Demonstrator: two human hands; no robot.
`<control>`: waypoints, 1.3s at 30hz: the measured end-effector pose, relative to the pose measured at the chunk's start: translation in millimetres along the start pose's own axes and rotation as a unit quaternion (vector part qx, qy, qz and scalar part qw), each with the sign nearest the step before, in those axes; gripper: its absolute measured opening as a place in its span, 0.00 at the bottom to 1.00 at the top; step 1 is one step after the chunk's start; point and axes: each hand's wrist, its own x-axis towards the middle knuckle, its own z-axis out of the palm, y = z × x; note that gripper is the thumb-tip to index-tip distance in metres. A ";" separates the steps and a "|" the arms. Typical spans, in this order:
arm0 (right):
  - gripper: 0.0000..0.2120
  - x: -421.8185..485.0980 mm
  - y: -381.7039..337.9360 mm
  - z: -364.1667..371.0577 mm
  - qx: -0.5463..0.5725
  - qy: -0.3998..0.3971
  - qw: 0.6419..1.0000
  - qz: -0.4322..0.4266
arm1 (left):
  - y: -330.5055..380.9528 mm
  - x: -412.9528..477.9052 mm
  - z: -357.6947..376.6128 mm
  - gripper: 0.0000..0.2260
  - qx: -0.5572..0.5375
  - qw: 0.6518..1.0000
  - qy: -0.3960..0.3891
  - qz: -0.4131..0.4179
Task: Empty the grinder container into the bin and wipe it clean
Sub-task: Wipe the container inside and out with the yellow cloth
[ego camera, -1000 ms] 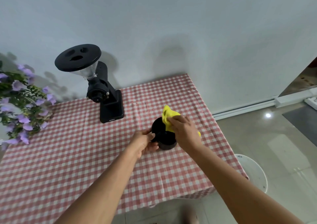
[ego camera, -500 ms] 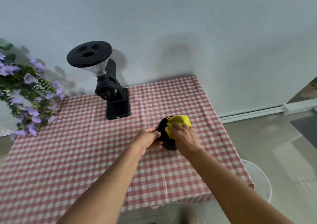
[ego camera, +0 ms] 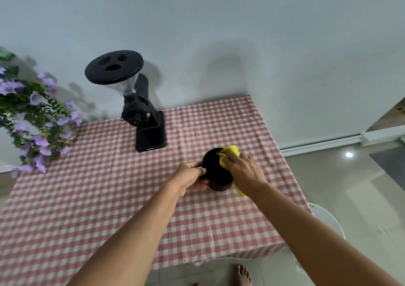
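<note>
The black grinder container (ego camera: pixel 213 169) stands upright on the red-checked tablecloth (ego camera: pixel 87 198), near the table's right side. My left hand (ego camera: pixel 190 177) grips its left wall. My right hand (ego camera: pixel 243 171) presses a yellow cloth (ego camera: pixel 229 152) over the container's right rim and part way into it; the cloth's tail hangs down below my wrist. The black grinder (ego camera: pixel 140 114), with a clear hopper and round lid, stands at the back of the table. The white bin (ego camera: pixel 328 222) sits on the floor by the table's right corner, partly hidden by my right forearm.
Purple flowers (ego camera: pixel 37 119) spread over the table's left back corner. A wall runs directly behind the table. Grey tiled floor (ego camera: pixel 350 187) lies to the right, and my bare foot (ego camera: pixel 242 274) shows under the table's front edge.
My right hand has shifted the yellow cloth from covering the container's mouth to its right rim. My left hand keeps its hold. The camera has moved a little.
</note>
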 end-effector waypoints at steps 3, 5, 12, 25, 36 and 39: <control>0.19 -7.3 12.1 -6.8 0.034 0.053 0.998 0.015 | 2.3 -0.8 -1.1 0.26 -0.003 1.000 -0.014 -0.006; 0.11 -10.4 21.3 -17.8 0.134 0.108 0.978 0.115 | 3.2 -1.6 -3.4 0.29 -0.013 0.999 -0.026 -0.015; 0.12 -6.1 22.3 -26.8 0.264 0.093 0.913 0.296 | 15.8 -19.9 7.1 0.21 0.154 0.986 -0.050 -0.049; 0.09 -8.9 -20.0 2.0 0.298 0.021 0.909 0.290 | 6.2 0.9 24.4 0.17 0.132 0.986 0.083 0.057; 0.07 -17.8 48.9 -29.0 0.429 0.071 0.848 0.301 | 9.1 -6.6 22.9 0.18 0.185 0.976 0.082 0.077; 0.06 -9.4 62.2 -38.8 0.418 0.141 0.849 0.291 | 11.0 -7.3 25.8 0.18 0.207 0.971 0.085 0.082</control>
